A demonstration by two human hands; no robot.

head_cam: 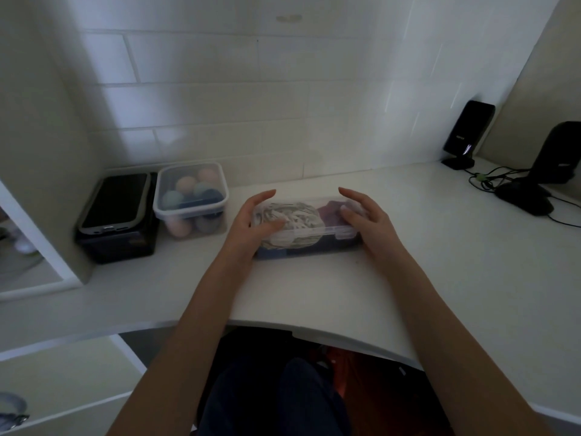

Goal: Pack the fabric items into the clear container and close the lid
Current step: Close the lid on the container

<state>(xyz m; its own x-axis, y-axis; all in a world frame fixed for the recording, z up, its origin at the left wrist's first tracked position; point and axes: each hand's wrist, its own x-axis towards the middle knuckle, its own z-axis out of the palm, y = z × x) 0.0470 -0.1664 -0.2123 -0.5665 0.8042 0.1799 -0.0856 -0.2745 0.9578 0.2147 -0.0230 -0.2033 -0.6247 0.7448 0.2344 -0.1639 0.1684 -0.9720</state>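
The clear container (pixel 309 239) sits in the middle of the white counter (pixel 314 291) with its lid (pixel 314 231) on top. Through the plastic I see a grey-and-white patterned fabric (pixel 290 215), a purple fabric (pixel 331 214) to its right and something dark blue along the bottom. My left hand (pixel 253 217) is at the container's left end, thumb lying on the lid, fingers straight and lifted above the far edge. My right hand (pixel 366 218) mirrors it at the right end, thumb on the lid, fingers extended.
A second clear lidded box (pixel 191 199) with pastel balls stands at the back left beside a black box (pixel 118 243) with a phone (pixel 114 201) on top. Black devices (pixel 465 135) and cables (pixel 490 180) occupy the right back corner. The counter's curved front edge is near my lap.
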